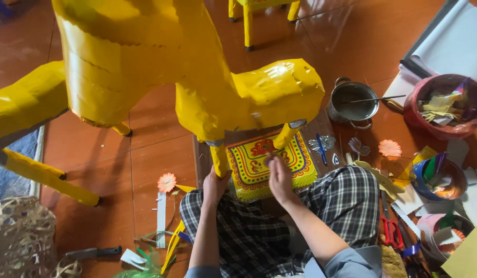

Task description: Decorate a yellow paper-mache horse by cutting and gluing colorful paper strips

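A large yellow paper-covered animal figure (207, 77) stands over my lap, head towards the right. My left hand (215, 184) grips one of its yellow front legs (219, 160) near the bottom. My right hand (279, 177) rests with fingertips pinched on a yellow patterned paper panel (254, 164) with red ornament and a fringed edge, lying under the figure's head. Whether the fingers hold a small piece is too small to tell. My knees in checked trousers (346, 198) frame the panel.
A metal pot (353, 102) with a stick stands at right, beside a red basin (444, 105) of paper scraps. Orange paper flowers (167, 182), red scissors (391, 231), small bowls (438, 179) and a knife (92, 253) lie on the red tile floor. A woven basket (20, 237) sits bottom left.
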